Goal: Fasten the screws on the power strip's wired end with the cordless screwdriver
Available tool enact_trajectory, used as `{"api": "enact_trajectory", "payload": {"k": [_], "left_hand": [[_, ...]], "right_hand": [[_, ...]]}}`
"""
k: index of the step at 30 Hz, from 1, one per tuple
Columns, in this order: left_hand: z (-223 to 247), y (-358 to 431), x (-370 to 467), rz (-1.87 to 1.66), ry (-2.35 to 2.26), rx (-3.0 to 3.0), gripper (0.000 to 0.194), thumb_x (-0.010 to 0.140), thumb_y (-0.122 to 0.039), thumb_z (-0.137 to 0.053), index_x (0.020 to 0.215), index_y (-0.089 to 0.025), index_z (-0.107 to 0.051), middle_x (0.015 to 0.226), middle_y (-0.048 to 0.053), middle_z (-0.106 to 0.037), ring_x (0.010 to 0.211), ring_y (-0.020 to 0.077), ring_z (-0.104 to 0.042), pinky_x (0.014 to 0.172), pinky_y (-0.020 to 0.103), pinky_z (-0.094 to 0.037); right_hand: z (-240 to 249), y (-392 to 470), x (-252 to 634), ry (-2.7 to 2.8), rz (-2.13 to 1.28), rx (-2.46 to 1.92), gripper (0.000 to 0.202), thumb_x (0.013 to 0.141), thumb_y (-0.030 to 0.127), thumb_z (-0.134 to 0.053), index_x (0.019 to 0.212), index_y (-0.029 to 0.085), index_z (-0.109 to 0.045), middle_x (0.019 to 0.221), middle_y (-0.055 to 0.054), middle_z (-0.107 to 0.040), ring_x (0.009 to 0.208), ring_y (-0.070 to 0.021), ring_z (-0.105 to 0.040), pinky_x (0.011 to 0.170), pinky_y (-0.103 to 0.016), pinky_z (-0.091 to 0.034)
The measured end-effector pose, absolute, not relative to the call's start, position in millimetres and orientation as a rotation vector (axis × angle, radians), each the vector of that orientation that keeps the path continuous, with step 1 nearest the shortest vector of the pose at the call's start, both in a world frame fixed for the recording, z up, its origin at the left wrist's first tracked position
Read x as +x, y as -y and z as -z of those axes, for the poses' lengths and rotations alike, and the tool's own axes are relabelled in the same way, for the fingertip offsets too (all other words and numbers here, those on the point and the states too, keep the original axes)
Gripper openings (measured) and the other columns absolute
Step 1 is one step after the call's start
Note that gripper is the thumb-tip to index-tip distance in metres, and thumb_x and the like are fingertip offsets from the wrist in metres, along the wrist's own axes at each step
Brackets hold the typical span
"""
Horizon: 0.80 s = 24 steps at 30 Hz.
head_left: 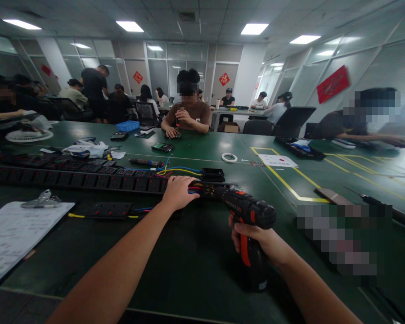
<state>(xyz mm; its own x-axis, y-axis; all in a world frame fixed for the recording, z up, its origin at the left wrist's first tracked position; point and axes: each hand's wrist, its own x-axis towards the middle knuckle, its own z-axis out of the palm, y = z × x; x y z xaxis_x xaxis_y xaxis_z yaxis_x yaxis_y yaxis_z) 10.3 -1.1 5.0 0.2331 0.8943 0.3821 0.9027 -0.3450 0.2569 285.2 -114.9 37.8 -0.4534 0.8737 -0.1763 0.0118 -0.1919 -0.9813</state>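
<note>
Gripped in my right hand is a black and orange cordless drill, its nose pointing left at the end of a long black power strip. My left hand wraps over that same end of the strip, where coloured wires show; its fingertips are partly hidden behind it. Blue and yellow wires run to a small black socket housing just behind the strip's end. Where the drill's tip meets the strip, I cannot tell whether a screw is there.
A clipboard lies at the left, beside a short socket piece. Behind the strip are a screwdriver and a white tape roll. A soldering-iron-like tool rests at the right. Across the green table, another person works with their hands.
</note>
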Motion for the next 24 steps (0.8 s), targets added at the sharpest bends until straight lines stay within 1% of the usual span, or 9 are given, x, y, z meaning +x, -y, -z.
{"api": "enact_trajectory", "payload": {"k": [11,17,24], "left_hand": [[-5.7,2.0,10.3,0.738,1.785,-2.46,0.058,0.084,-0.055,-0.075,0.134,-0.028,-0.064,0.142,0.007,-0.065,0.131,0.0318,-0.056,0.116,0.049,-0.03],[-4.0,0.6,9.8,0.741,1.795,-2.469,0.059,0.085,-0.056,-0.073,0.137,-0.029,-0.062,0.144,0.007,-0.064,0.134,0.0326,-0.054,0.117,0.051,-0.028],[-4.9,1.2,9.9,0.734,1.787,-2.465,0.059,0.085,-0.055,-0.074,0.135,-0.028,-0.063,0.142,0.007,-0.065,0.132,0.0328,-0.055,0.116,0.051,-0.029]], "right_hand": [[-34.7,112.9,288.4,1.436,-1.707,-1.068,0.04,0.077,0.049,-0.081,0.093,0.02,-0.059,0.064,0.0,-0.067,0.058,-0.0183,-0.064,0.058,-0.029,-0.049],[-36.6,113.5,287.2,1.426,-1.706,-1.084,0.04,0.075,0.05,-0.082,0.091,0.021,-0.059,0.063,0.001,-0.066,0.057,-0.0188,-0.063,0.058,-0.03,-0.049],[-38.0,113.6,286.7,1.428,-1.702,-1.088,0.041,0.075,0.049,-0.082,0.091,0.02,-0.059,0.063,0.001,-0.066,0.057,-0.0182,-0.063,0.058,-0.03,-0.05]]}}
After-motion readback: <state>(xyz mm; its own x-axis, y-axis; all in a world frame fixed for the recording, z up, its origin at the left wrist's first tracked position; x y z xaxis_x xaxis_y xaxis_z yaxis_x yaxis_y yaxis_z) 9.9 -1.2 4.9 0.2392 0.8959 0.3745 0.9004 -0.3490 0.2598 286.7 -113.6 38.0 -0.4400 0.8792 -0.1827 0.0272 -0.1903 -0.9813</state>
